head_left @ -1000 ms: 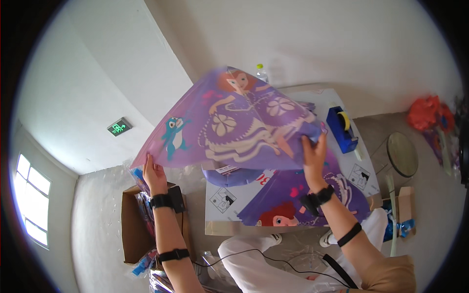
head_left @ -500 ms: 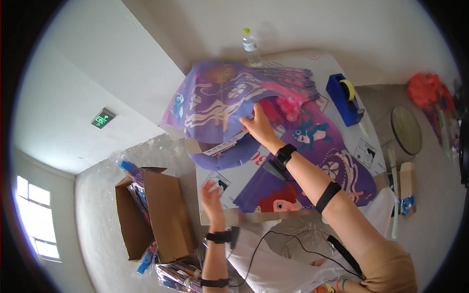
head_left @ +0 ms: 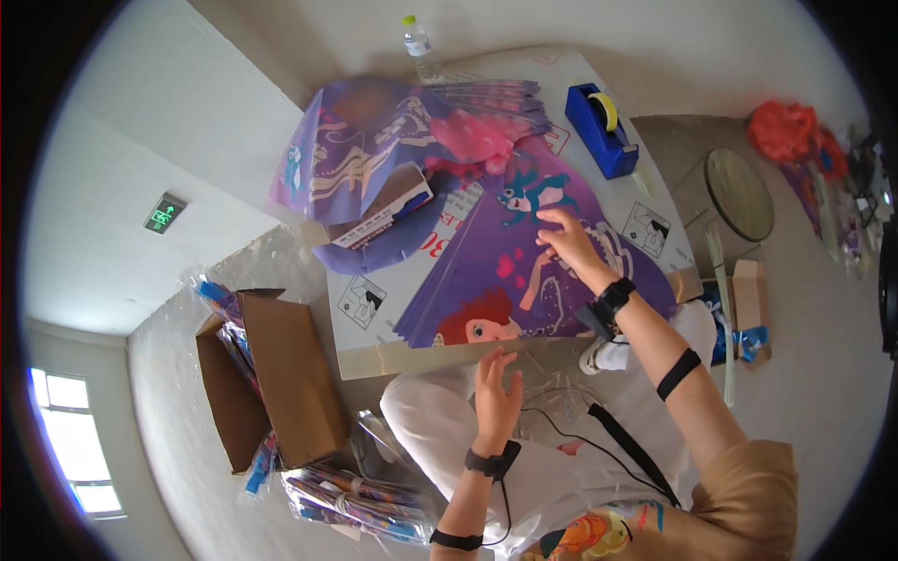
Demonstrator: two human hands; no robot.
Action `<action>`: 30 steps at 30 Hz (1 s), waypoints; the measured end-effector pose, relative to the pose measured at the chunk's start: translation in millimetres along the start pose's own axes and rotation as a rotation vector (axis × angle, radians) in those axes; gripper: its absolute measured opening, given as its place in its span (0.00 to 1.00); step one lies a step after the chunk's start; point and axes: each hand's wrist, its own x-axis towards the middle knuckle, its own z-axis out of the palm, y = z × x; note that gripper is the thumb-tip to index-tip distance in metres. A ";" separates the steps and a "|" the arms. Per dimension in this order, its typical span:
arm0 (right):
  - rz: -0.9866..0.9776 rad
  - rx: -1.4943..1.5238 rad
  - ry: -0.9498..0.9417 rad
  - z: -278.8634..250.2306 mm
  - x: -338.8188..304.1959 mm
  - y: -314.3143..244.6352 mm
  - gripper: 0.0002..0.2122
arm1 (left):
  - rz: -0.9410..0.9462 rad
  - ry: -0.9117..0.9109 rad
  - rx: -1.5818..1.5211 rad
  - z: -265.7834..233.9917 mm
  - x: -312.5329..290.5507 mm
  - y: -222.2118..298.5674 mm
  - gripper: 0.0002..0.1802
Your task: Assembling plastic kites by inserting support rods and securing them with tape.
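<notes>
You have let go of the big purple sheet [head_left: 346, 154]. One second ago you held it up with both hands. Now it lies at the far left part of the table [head_left: 369, 341], draped over a little box [head_left: 388, 215], with a puffy purple thing [head_left: 374, 260] just under that. Part of the sheet looks blurry, so it may not be quite still.

Your right hand [head_left: 574, 248] has come away from it. It is now over the pile of purple sheets [head_left: 477, 266], close to the blue animal picture. Its fingers are bent and a bit apart, and I see nothing in them. I cannot tell if they touch the top sheet. Your left hand [head_left: 498, 402] has come to the near edge of the table, just beside the pile. Its fingers are part open and it holds nothing that I can see.

So it looks like you are done holding that sheet for now, and both hands are free near the pile.
</notes>
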 end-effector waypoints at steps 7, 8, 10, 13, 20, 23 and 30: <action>-0.252 -0.414 0.128 29.6 106.7 5.3 0.20 | -0.043 0.031 -0.054 1.8 -12.3 -2.8 0.13; -0.256 -0.430 0.135 22.1 132.2 10.8 0.20 | -0.057 0.030 -0.089 4.7 -10.0 -2.4 0.12; -0.263 -0.611 0.279 9.0 173.7 16.7 0.20 | -0.072 0.032 -0.135 7.6 -4.9 -4.4 0.12; -0.015 0.074 0.095 34.1 192.6 -6.7 0.13 | -0.197 0.063 -0.200 -11.5 -2.7 -10.3 0.12; -0.847 -0.591 0.494 16.3 230.4 -51.3 0.11 | -0.186 0.146 -0.134 -27.1 21.5 -13.5 0.14; -1.084 -0.893 0.385 1.2 221.9 -91.9 0.16 | -0.126 0.152 0.047 -36.7 36.3 -9.0 0.17; -0.541 -1.102 0.195 -37.1 192.2 -31.1 0.14 | -0.014 0.103 0.314 -19.1 78.0 -19.3 0.29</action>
